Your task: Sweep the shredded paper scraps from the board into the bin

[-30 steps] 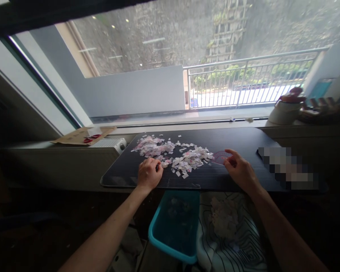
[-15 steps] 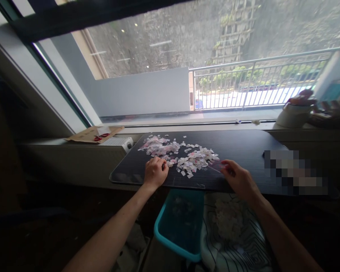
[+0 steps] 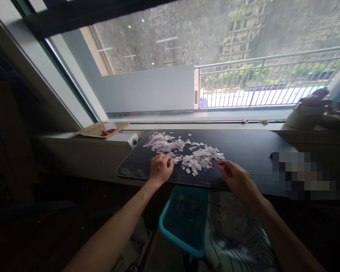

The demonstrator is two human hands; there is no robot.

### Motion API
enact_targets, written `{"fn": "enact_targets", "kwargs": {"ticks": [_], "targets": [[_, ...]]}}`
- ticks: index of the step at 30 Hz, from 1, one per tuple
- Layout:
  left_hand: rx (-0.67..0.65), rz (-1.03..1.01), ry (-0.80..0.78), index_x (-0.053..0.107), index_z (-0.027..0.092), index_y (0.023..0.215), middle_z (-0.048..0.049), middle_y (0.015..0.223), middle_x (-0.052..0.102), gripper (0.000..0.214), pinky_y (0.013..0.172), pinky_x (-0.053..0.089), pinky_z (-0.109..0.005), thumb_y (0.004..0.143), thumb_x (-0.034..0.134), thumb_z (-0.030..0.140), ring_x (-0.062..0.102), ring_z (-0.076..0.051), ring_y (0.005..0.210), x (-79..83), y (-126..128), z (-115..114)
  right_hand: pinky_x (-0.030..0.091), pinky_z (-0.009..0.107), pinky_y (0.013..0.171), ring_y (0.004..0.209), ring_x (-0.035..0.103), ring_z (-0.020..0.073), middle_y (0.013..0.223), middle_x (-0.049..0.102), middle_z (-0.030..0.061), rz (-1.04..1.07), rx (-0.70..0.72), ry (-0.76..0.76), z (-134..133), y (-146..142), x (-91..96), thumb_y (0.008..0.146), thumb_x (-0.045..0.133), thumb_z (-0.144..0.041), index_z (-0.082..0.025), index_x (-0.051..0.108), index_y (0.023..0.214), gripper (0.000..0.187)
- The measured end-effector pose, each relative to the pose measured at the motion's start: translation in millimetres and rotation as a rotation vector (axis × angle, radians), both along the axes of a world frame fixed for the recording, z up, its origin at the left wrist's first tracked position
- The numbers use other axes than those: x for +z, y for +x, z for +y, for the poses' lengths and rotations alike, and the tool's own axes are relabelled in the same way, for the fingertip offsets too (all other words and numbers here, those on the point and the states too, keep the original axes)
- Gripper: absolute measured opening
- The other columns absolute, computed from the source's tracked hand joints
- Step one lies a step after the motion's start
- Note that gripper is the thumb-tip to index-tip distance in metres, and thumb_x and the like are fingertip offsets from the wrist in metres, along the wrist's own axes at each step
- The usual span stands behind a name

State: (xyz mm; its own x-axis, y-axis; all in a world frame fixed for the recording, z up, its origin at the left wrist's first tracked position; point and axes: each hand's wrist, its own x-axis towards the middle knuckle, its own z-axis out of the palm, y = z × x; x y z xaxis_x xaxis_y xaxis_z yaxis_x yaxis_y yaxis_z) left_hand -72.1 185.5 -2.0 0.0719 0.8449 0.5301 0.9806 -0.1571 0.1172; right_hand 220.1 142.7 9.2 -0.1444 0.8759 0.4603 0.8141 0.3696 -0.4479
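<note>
Small white and pinkish paper scraps lie on the dark tabletop (image 3: 246, 145) in a left pile (image 3: 164, 143) and a right pile (image 3: 202, 156), with loose scraps between. My left hand (image 3: 161, 168) rests at the near side of the left pile, fingers curled closed. What it holds, if anything, is hidden. At the right pile's edge, my right hand (image 3: 234, 173) pinches a thin, see-through plastic piece (image 3: 216, 164). That piece touches or nearly touches the scraps; its full shape is hard to make out.
Below the table's front edge are a turquoise bin (image 3: 163, 223) and a patterned white cloth (image 3: 252, 249) bearing more scraps (image 3: 234, 221). A brown envelope (image 3: 87, 129) with red-handled scissors (image 3: 107, 132) lies left on the ledge. A blurred-out object (image 3: 303, 175) lies right.
The view has turned slightly left, so the scene sits further right. My right hand and the clear plastic piece are a little closer to the right pile. My left hand stays by the scraps.
</note>
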Motion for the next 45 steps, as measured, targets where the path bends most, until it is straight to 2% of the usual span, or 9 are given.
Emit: {"fn": "enact_targets", "kwargs": {"ticks": [10, 17, 24, 29, 34, 39, 43, 45], "targets": [[-0.001, -0.008, -0.006, 0.064, 0.021, 0.083, -0.0051, 0.088, 0.061, 0.011, 0.081, 0.041, -0.034, 0.081, 0.052, 0.02, 0.056, -0.023, 0.088, 1.2, 1, -1, 0.047, 0.029, 0.065, 0.074, 0.064, 0.0196, 0.088, 0.07, 0.0084, -0.026, 0.009, 0.038, 5, -4, -4.1, 0.085, 0.044, -0.023, -0.019, 0.063, 0.105, 0.028], [-0.002, -0.017, -0.011, 0.063, 0.021, 0.083, -0.0051, 0.089, 0.061, 0.011, 0.082, 0.041, -0.035, 0.081, 0.053, 0.02, 0.055, -0.023, 0.089, 1.1, 1, -1, 0.049, 0.031, 0.071, 0.083, 0.065, 0.0205, 0.097, 0.07, 0.0089, -0.072, 0.142, 0.037, -8, -9, 1.1, 0.087, 0.043, -0.022, -0.02, 0.062, 0.106, 0.027], [-0.001, -0.02, -0.018, 0.064, 0.02, 0.082, -0.0054, 0.088, 0.06, 0.011, 0.081, 0.041, -0.035, 0.081, 0.053, 0.02, 0.055, -0.023, 0.089, 2.8, 2, -2, 0.048, 0.031, 0.07, 0.085, 0.064, 0.0214, 0.094, 0.07, 0.0091, -0.115, 0.13, 0.059, -5, -13, 3.6, 0.089, 0.04, -0.021, -0.019, 0.062, 0.106, 0.028], [0.004, -0.02, -0.018, 0.064, 0.02, 0.084, -0.0059, 0.089, 0.06, 0.012, 0.083, 0.041, -0.035, 0.082, 0.052, 0.021, 0.055, -0.022, 0.089, 1.8, 3, -1, 0.048, 0.03, 0.072, 0.087, 0.064, 0.02, 0.097, 0.069, 0.0079, -0.108, 0.218, -0.006, -16, -18, 4.9, 0.09, 0.04, -0.022, -0.02, 0.061, 0.105, 0.025], [0.011, -0.027, -0.022, 0.064, 0.02, 0.084, -0.0061, 0.089, 0.06, 0.013, 0.083, 0.04, -0.035, 0.083, 0.051, 0.022, 0.055, -0.023, 0.09, 0.8, 3, -2, 0.048, 0.032, 0.074, 0.089, 0.064, 0.0209, 0.098, 0.07, 0.0087, -0.076, 0.182, 0.014, -25, -21, 5.5, 0.09, 0.04, -0.021, -0.019, 0.06, 0.103, 0.024], [0.007, -0.037, -0.025, 0.064, 0.02, 0.084, -0.0063, 0.09, 0.06, 0.013, 0.083, 0.04, -0.036, 0.083, 0.051, 0.021, 0.055, -0.023, 0.091, 0.6, 4, -2, 0.049, 0.029, 0.072, 0.085, 0.064, 0.0186, 0.095, 0.07, 0.0067, -0.068, 0.29, -0.038, -36, -28, 7.9, 0.091, 0.04, -0.02, -0.02, 0.059, 0.102, 0.022], [0.003, -0.04, -0.026, 0.064, 0.02, 0.085, -0.0064, 0.09, 0.06, 0.012, 0.083, 0.04, -0.036, 0.083, 0.052, 0.021, 0.055, -0.023, 0.091, 0.0, 3, -1, 0.049, 0.033, 0.074, 0.089, 0.064, 0.0216, 0.099, 0.069, 0.0091, -0.079, 0.162, 0.0, -36, -27, 7.0, 0.091, 0.04, -0.022, -0.019, 0.059, 0.103, 0.023], [0.002, -0.039, -0.025, 0.064, 0.02, 0.084, -0.0063, 0.09, 0.059, 0.012, 0.084, 0.04, -0.036, 0.082, 0.052, 0.021, 0.055, -0.023, 0.09, -0.1, 3, -1, 0.049, 0.033, 0.074, 0.089, 0.064, 0.0222, 0.098, 0.069, 0.0097, -0.092, 0.143, 0.0, -37, -26, 6.1, 0.091, 0.04, -0.022, -0.018, 0.059, 0.103, 0.023]]}}
